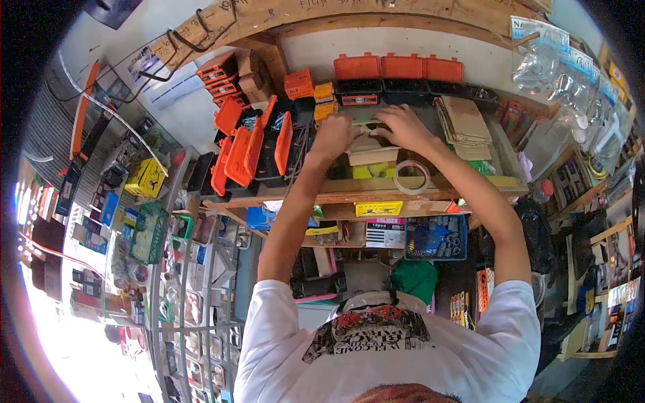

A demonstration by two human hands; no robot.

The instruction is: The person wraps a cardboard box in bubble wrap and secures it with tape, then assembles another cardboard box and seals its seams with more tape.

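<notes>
Both hands reach over a wooden-framed bench with a glass top. My left hand (335, 136) has its fingers curled at the left end of a small brown cardboard piece (369, 156). On its right side my right hand (403, 127) is bent inward, fingers and thumb together at the same piece. A thin greenish strip (365, 123) shows between the fingertips. What exactly the fingers pinch is too small to make out. A roll of tape (412, 177) stands on the bench edge below my right hand. Flat cardboard pieces (465, 127) lie stacked to the right.
Open orange-lidded boxes (243, 156) line the bench's left side, and more (403, 67) stand along the back. Below the front edge (349, 198) are a yellow box (378, 209) and a blue crate (437, 237). Plastic packs (557, 67) hang at the upper right.
</notes>
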